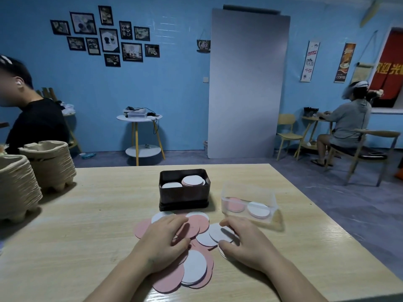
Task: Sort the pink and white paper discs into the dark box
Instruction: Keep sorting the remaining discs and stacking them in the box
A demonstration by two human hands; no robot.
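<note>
Pink and white paper discs (194,267) lie scattered and overlapping on the wooden table (87,225) in front of me. My left hand (165,238) rests flat on the pile, fingers over a pink disc (197,224). My right hand (244,240) curls its thumb and fingers round the edges of a white disc (219,233). Just beyond the pile stands the dark box (184,195), holding a stack of white discs on its left and a pink-edged stack (193,180) on its right.
A clear plastic box (248,203) right of the dark box holds a pink and a white stack. Stacked pulp egg trays (26,177) fill the table's left side. A person in black sits far left; another sits at a table far right.
</note>
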